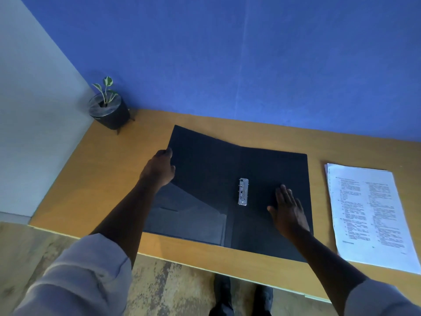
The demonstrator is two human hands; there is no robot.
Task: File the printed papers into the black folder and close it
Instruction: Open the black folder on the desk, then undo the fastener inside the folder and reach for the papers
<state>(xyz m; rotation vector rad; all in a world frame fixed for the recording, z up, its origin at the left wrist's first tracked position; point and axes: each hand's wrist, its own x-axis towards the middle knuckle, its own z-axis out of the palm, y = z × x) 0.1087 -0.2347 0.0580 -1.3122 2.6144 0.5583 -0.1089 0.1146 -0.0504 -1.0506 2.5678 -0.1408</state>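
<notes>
The black folder (209, 165) lies spread wide on the wooden desk, its inside facing up. A silver metal clip (243, 191) sits just right of the spine. My left hand (159, 168) grips the outer edge of the left cover, which is raised a little off the desk. My right hand (288, 209) rests flat, fingers together, on the right inner half beside the clip. The stack of printed papers (370, 213) lies on the desk to the right of the folder, apart from it.
A small potted plant (109, 108) in a black pot stands at the desk's (141, 137) far left corner. A blue wall runs along the back edge. The desk's front edge is close to my body, with the floor and my shoes below.
</notes>
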